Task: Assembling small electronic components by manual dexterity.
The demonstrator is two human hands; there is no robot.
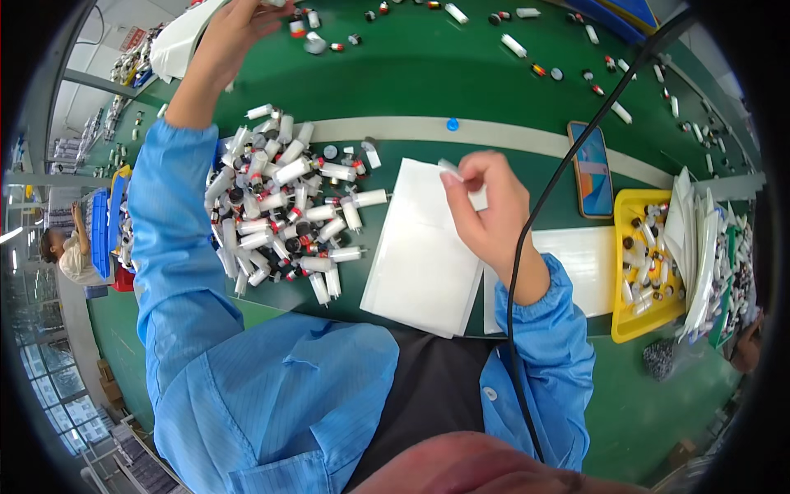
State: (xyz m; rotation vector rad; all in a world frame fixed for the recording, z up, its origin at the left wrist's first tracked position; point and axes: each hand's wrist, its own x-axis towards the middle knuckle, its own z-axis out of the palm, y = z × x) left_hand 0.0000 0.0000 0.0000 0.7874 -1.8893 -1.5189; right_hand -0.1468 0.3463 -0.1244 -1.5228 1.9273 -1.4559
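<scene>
My right hand (497,206) is over a stack of white bags or sheets (424,255), thumb and forefinger closed on a small translucent piece (449,169) whose kind I cannot make out. Far out at the upper left, my left hand (234,33) is raised beside a curved white sheet-like thing (183,39). Its fingers are bent around something pale that the picture's upper edge cuts off. Between the two arms lies a heap of white tube-shaped parts (292,171) with black, red and yellow ends. The heap comes close to the stack's left side.
A black cable (520,255) hangs across the view in front of my right forearm. On the right lie a phone (590,169) and a yellow tray (623,272) of small parts. Loose tubes are scattered across the green table (395,86). At far left is another person (76,262).
</scene>
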